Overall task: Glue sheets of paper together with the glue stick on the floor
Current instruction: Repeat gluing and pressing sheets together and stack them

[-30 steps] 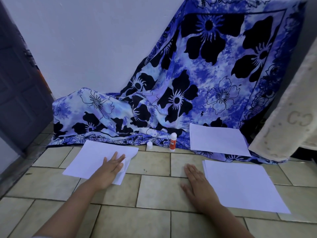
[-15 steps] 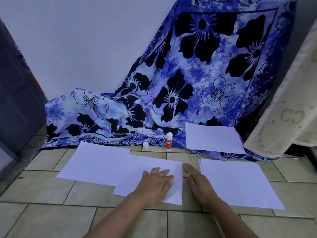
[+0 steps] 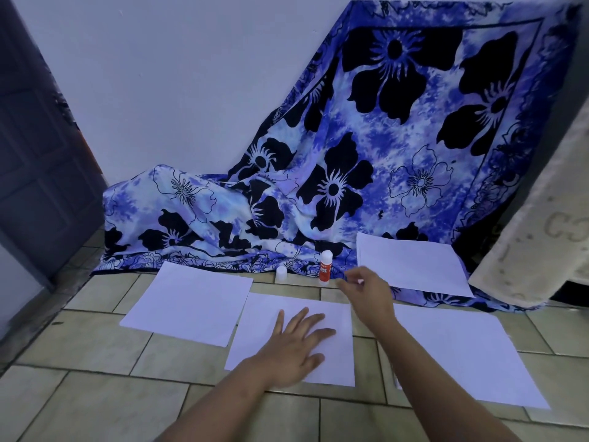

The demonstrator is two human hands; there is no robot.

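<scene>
My left hand (image 3: pixel 298 344) lies flat with spread fingers on a white sheet (image 3: pixel 264 317) in the middle of the tiled floor. A second sheet (image 3: pixel 191 301) lies to its left. My right hand (image 3: pixel 366 290) hovers above the floor, fingers loosely bent and holding nothing, just right of the upright glue stick (image 3: pixel 325 267), which has an orange-red body and stands uncapped. Its white cap (image 3: pixel 281 273) stands to the left of it. A stack of sheets (image 3: pixel 462 355) lies at the right, and another sheet (image 3: pixel 411 266) rests on the cloth behind.
A blue floral cloth (image 3: pixel 366 173) drapes from the wall down onto the floor behind the papers. A dark door (image 3: pixel 35 148) stands at the left. A cream textured fabric (image 3: pixel 541 244) hangs in at the right edge. Beige floor tiles (image 3: pixel 95 378) lie bare in front.
My right hand has lifted off the floor and moved forward toward the glue stick. My left hand stays flat on the middle sheet, which it slid over from the left earlier.
</scene>
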